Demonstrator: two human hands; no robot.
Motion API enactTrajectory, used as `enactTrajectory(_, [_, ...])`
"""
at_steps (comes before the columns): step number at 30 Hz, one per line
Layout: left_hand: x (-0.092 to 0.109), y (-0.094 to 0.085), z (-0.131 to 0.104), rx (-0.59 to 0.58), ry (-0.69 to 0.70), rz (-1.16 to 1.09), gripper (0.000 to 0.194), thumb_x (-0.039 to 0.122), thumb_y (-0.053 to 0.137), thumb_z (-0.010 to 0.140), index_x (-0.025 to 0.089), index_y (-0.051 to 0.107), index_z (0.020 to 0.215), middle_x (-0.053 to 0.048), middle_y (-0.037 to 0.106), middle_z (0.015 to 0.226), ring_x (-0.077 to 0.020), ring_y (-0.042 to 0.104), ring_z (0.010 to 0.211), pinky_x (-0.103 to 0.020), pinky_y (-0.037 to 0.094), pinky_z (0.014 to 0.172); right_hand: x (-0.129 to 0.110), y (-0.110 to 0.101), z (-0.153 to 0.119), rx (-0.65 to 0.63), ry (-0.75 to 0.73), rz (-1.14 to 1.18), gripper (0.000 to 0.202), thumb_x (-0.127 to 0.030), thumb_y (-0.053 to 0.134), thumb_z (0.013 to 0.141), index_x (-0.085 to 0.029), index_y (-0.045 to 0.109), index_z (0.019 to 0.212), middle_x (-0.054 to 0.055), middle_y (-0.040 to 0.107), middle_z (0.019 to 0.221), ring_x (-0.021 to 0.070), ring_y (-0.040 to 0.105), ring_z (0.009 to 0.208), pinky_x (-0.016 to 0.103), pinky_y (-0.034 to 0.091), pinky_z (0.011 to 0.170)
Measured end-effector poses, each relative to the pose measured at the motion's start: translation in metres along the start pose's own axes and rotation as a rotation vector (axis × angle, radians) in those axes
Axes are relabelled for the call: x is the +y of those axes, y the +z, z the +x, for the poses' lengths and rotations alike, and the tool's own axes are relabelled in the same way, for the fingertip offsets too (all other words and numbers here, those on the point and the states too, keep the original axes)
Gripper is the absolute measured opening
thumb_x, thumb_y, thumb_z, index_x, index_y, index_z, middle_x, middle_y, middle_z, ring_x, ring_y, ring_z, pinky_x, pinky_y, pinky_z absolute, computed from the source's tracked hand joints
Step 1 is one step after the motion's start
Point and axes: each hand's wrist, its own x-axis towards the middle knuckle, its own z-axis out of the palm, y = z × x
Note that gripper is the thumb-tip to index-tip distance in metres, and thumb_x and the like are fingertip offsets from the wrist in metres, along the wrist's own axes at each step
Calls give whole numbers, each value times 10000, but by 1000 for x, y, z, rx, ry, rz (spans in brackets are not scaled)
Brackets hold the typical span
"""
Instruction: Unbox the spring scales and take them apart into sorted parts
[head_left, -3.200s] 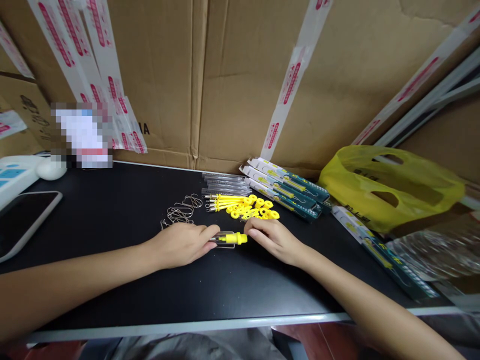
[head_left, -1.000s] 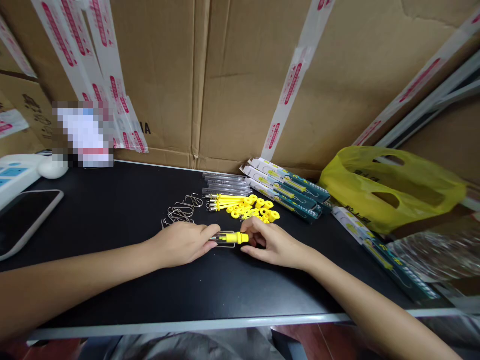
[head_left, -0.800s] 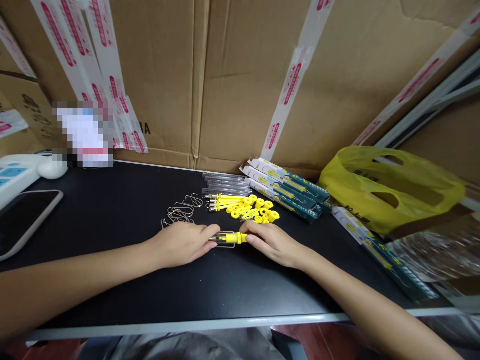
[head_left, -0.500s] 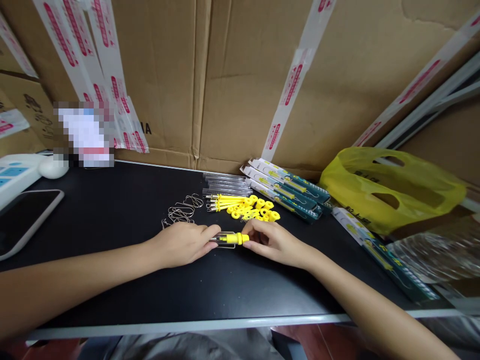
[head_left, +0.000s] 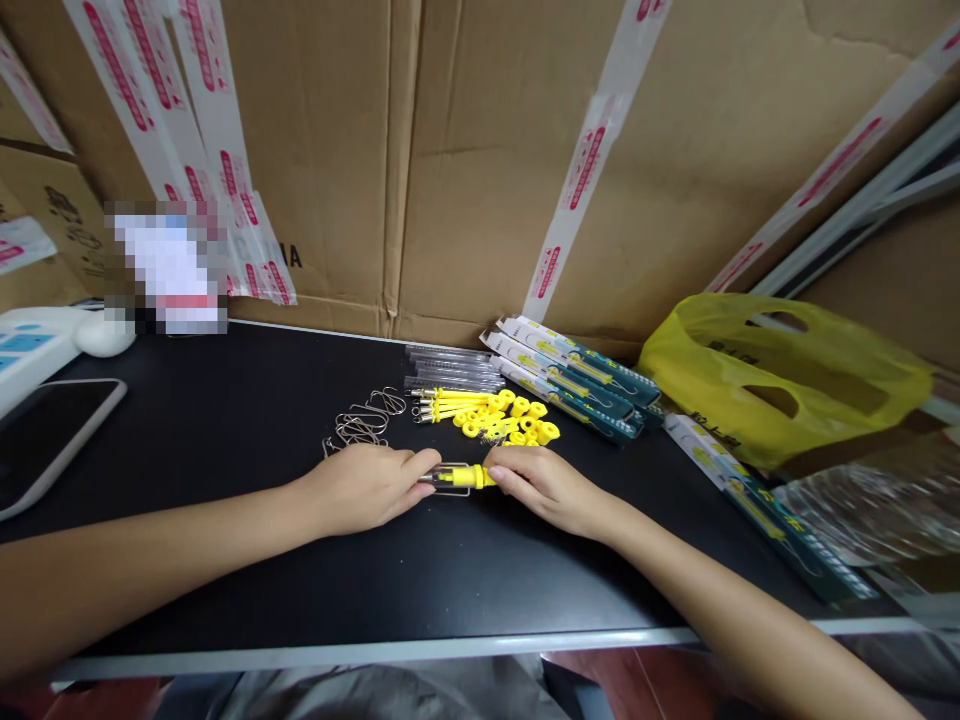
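Over the black table (head_left: 480,580), my left hand (head_left: 367,488) pinches the left end of a clear tube device (head_left: 456,478) with a yellow part inside and a metal wire frame alongside. My right hand (head_left: 544,487) is closed on the yellow cap at its right end, mostly covering it. Just beyond are small yellow parts (head_left: 529,425) and yellow rods with springs (head_left: 450,403). Metal hooks (head_left: 364,425) lie beyond my left hand, and several clear tubes (head_left: 454,368) lie farther back.
Printed narrow boxes (head_left: 570,375) lie at the back, another box (head_left: 765,505) to the right. A yellow plastic bag (head_left: 780,400) and clear plastic wrapping (head_left: 862,510) are at the right. A phone (head_left: 56,440) and a white power strip (head_left: 37,350) lie left.
The fingers of my right hand have closed farther over the yellow cap, hiding more of it. My left hand holds the device in the same place.
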Motion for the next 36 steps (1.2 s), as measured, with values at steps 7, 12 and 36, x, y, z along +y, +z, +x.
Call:
enactTrajectory(7, [0,0,0,-20,1,3,227,303,332,969,183,425,1137,-37,667,883,-196,666,741,-260,476,570,2,-3,-5,47,16,86,149,-330,561,881,-183,537,893,11,584,806,110,522,662,222,418,602])
enactTrajectory(12, [0,0,0,-14,3,5,217,308,338,969,183,432,1119,-37,667,875,-193,665,743,-254,478,581,2,1,-6,97,24,66,194,-315,627,827,-191,491,890,0,554,806,107,496,659,218,399,582])
enactTrajectory(36, [0,-1,1,-21,-4,-12,205,301,353,967,188,431,1119,-28,673,900,-201,673,751,-274,484,579,2,3,-5,59,110,306,320,-393,650,808,-204,433,949,-22,513,787,95,457,611,206,380,533])
